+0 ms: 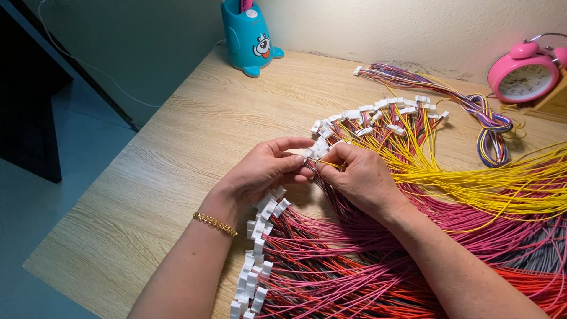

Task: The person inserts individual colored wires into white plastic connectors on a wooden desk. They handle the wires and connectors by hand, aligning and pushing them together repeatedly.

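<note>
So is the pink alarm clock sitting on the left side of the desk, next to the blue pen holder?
No, the pink alarm clock stands at the far right edge, while the blue pen holder is at the far left.

A pale wooden table [177, 153] shows a fine light-brown grain. Across it fan thin wires: bright yellow wires [472, 177], pink wires [366, 236], red-orange wires [331, 289] and a few dark grey wires [531, 254]. Small white plastic connectors [260, 236] tip the wire ends. Further back lies a mixed bundle [490, 127] of purple, blue, yellow and red strands. A thin gold bracelet [215, 224] circles the left wrist. A turquoise pen holder [245, 38] carries a white cartoon dog face with a red tongue. A pink alarm clock [525, 74] has a cream dial. The wall [384, 23] is off-white.
</note>
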